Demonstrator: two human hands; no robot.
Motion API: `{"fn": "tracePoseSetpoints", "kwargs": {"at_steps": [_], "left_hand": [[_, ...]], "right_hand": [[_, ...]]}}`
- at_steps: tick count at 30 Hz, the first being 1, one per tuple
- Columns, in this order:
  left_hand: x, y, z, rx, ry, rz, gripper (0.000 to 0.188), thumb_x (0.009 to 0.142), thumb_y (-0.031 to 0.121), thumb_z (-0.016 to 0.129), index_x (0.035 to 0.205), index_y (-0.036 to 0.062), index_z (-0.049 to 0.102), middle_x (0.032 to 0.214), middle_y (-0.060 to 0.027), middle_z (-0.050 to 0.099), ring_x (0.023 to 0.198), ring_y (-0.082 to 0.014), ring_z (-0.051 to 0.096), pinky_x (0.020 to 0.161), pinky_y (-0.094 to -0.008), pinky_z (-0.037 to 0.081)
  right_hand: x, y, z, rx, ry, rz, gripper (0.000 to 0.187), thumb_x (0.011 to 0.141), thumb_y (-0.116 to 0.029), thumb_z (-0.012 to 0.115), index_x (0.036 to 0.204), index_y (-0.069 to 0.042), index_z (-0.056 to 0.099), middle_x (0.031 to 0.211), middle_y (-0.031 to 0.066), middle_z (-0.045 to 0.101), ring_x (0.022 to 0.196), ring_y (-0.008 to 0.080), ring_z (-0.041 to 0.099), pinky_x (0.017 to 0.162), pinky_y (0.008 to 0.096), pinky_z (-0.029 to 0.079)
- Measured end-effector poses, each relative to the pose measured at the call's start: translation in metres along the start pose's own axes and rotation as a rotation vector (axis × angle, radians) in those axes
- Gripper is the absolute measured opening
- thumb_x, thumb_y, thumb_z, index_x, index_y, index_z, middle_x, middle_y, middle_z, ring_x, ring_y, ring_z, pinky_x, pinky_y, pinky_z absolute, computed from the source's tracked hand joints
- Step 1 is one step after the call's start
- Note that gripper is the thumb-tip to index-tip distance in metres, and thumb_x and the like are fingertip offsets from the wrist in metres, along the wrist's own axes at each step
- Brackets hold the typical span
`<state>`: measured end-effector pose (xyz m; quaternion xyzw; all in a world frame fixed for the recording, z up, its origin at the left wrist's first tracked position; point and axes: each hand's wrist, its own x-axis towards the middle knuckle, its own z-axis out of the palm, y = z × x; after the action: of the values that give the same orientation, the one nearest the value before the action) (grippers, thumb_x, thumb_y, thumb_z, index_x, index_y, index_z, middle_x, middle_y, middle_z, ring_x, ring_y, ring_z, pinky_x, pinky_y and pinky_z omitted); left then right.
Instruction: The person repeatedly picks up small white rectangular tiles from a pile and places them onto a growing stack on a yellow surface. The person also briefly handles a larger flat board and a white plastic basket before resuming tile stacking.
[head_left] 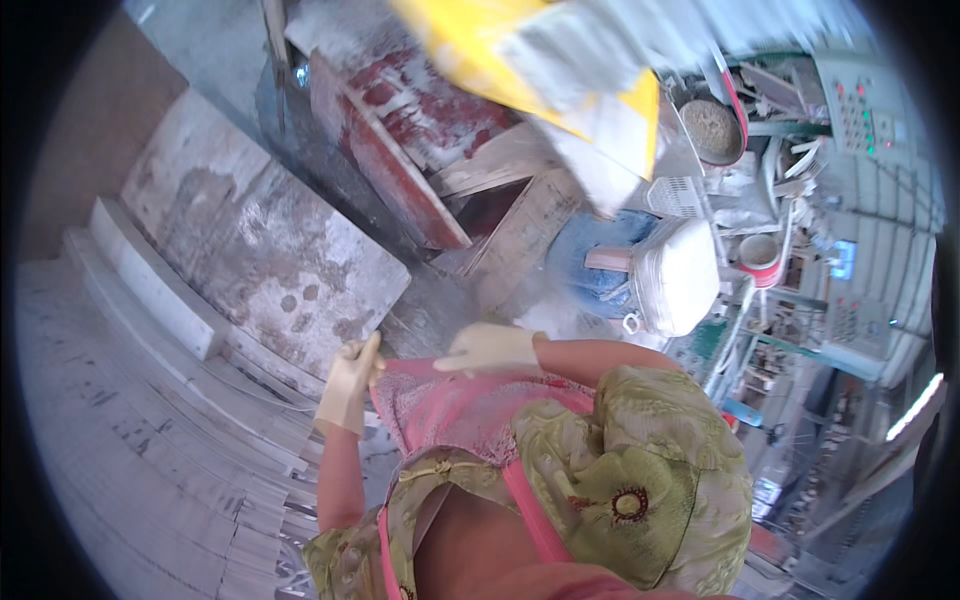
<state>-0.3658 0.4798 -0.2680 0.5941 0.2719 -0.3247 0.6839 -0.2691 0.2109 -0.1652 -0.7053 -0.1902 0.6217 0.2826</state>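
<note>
Both my hands wear cream gloves. My left hand [350, 382] is closed at the upper left corner of a pink apron [440, 415] and pulls the cloth taut away from my body. Over the upper edge of the apron is my right hand [490, 351], blurred by motion. Its fingers point left and look stretched out, with nothing seen in them. Pale dust marks the apron, which I wear over a green patterned garment [640, 490].
To the left stands a stained board-like surface [260, 240] beside stacked pale slabs [160, 280]. Ahead are a reddish wooden box [390, 150] and a blue drum or stool [590, 265] beside a white container [680, 280]. A blurred yellow-and-grey shape [520, 60] crosses the top. Control panels [865, 115] stand right.
</note>
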Motion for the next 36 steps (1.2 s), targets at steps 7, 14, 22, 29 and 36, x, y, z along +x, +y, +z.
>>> {"fn": "tracePoseSetpoints", "kwargs": {"at_steps": [7,14,22,29,36], "left_hand": [[-0.038,0.136,0.213,-0.129,0.098,0.327,0.037,0.106,0.030,0.055,0.096,-0.0011,0.072,0.075,-0.0073,0.071,0.062,-0.0123,0.065,0.059,-0.0255,0.050],[-0.055,0.186,0.328,0.051,-0.023,0.457,0.035,0.106,0.029,0.055,0.121,-0.0012,0.066,0.095,-0.0061,0.074,0.095,-0.0105,0.064,0.092,-0.0266,0.046],[-0.066,0.215,0.311,-0.041,0.082,0.555,0.037,0.104,0.028,0.058,0.126,-0.0008,0.063,0.100,-0.0071,0.075,0.099,-0.0112,0.065,0.094,-0.0271,0.048],[-0.078,0.257,0.267,-0.422,0.069,0.593,0.076,0.103,0.063,0.042,0.128,-0.0070,0.058,0.119,-0.0193,0.069,0.108,-0.0291,0.068,0.096,-0.0415,0.054],[-0.148,0.266,0.237,-0.188,0.280,0.768,0.037,0.100,0.042,0.063,0.081,0.0104,0.068,0.071,0.0042,0.065,0.064,-0.0047,0.056,0.063,-0.0227,0.042]], "right_hand": [[-0.193,0.136,-0.127,-0.175,0.893,0.232,0.050,0.094,-0.055,0.059,0.093,-0.009,0.078,0.087,0.0163,0.074,0.083,0.0348,0.072,0.078,0.0442,0.056],[-0.196,0.089,-0.262,-0.794,1.403,-0.298,0.089,0.074,-0.050,0.080,0.148,-0.012,0.048,0.140,0.0179,0.056,0.130,0.0345,0.052,0.109,0.0413,0.042],[-0.204,0.053,-0.281,-0.839,1.116,-0.203,0.097,0.062,-0.056,0.086,0.143,-0.014,0.053,0.137,0.0180,0.060,0.126,0.0380,0.056,0.103,0.0430,0.048],[-0.218,0.005,-0.195,-0.605,1.146,-0.975,0.105,0.055,-0.052,0.092,0.139,-0.001,0.054,0.128,0.0207,0.064,0.119,0.0399,0.060,0.104,0.0482,0.044],[-0.207,-0.043,-0.157,-0.768,1.054,-1.211,0.108,0.060,-0.055,0.089,0.142,0.003,0.051,0.138,0.0233,0.059,0.125,0.0396,0.057,0.109,0.0491,0.040]]}}
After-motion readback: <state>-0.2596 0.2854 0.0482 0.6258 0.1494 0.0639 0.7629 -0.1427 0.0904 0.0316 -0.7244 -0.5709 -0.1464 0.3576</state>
